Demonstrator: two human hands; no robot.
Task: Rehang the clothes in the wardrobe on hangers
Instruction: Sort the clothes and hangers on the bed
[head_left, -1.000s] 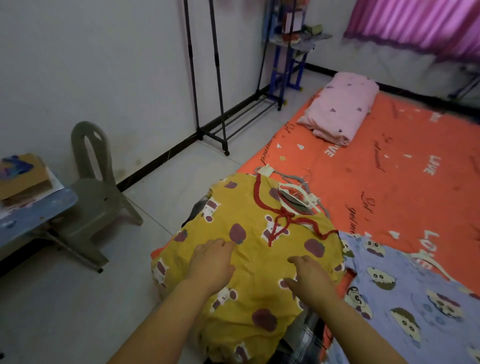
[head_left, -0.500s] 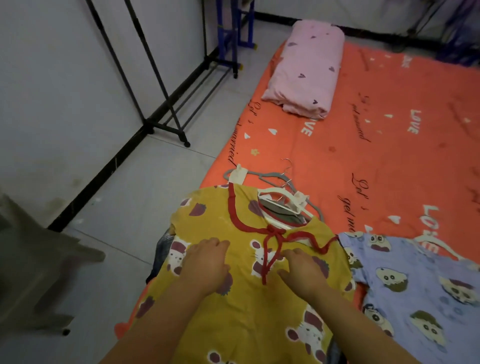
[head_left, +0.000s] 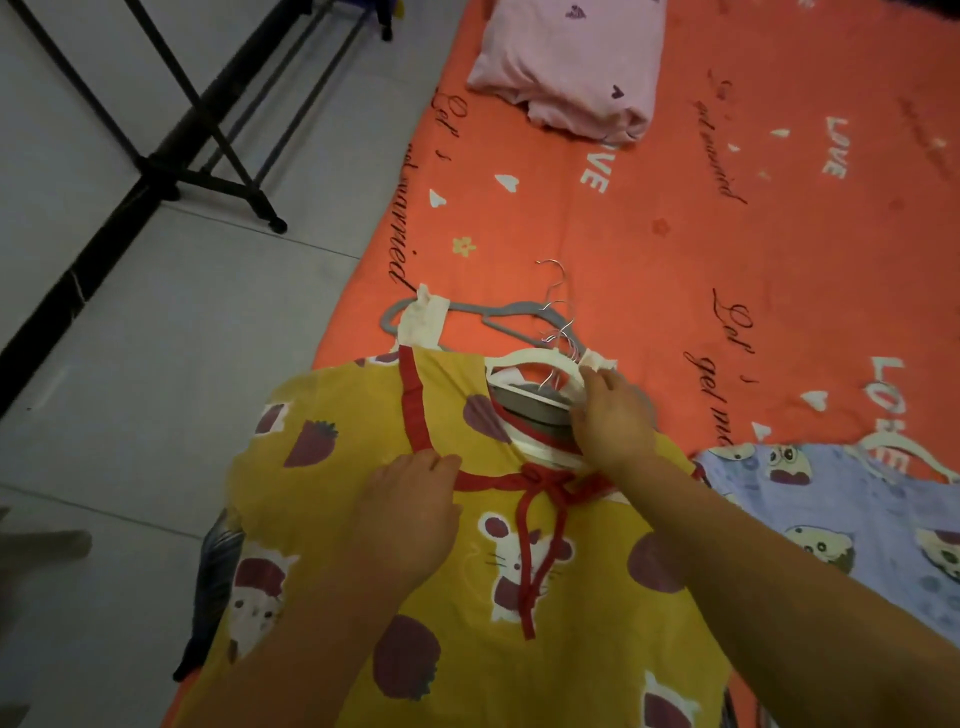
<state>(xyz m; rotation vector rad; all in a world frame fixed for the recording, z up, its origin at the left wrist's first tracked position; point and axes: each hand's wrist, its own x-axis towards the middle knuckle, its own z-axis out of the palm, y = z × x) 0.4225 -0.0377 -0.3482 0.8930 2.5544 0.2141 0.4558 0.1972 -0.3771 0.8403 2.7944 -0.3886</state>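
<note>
1. Left hand (head_left: 410, 514): fingers curled onto the red neckline of the yellow dress (head_left: 571, 649), which lies spread at the bed's (head_left: 675, 249) edge.
2. Right hand (head_left: 613, 421): fingers clasp the white hanger (head_left: 535, 364) at the neck opening.
3. Step, I judge: fitting the hanger; next, slide its arms into the shoulders.

yellow garment (head_left: 467, 597): hem cut off by the bottom edge
hangers (head_left: 524, 359): mostly hidden under the neckline
pink pillow (head_left: 566, 67): top cut off
blue garment (head_left: 831, 509): runs off the right edge
</note>
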